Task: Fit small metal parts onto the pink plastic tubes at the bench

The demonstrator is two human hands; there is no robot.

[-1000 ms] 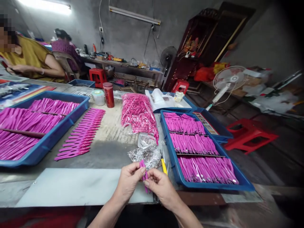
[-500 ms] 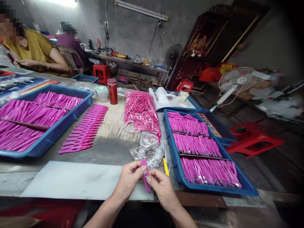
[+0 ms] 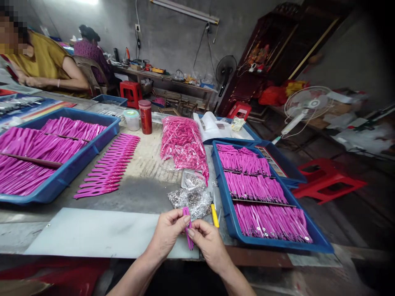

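Note:
In front of me, a slim magenta two-legged piece (image 3: 189,236) is held between both hands. My left hand (image 3: 171,226) pinches its upper part between thumb and fingers. Lower down, my right hand (image 3: 205,238) grips the same piece with thumb and forefinger. Just beyond my fingers lies a clear plastic bag of small metal parts (image 3: 197,201). A tool with a yellow handle (image 3: 214,216) lies beside my right hand. Similar magenta pieces (image 3: 108,168) form a neat overlapping row on the table to the left.
Blue trays with rows of magenta pieces stand left (image 3: 106,131) and right (image 3: 226,205). A bag of pink parts (image 3: 183,144), a red canister (image 3: 145,117) and a small tub (image 3: 132,119) sit farther back. A white board (image 3: 92,232) lies front left. Another person (image 3: 49,61) sits far left.
The legs of the magenta piece stood apart at the top before; now they are together there. Both hands keep nearly the same place.

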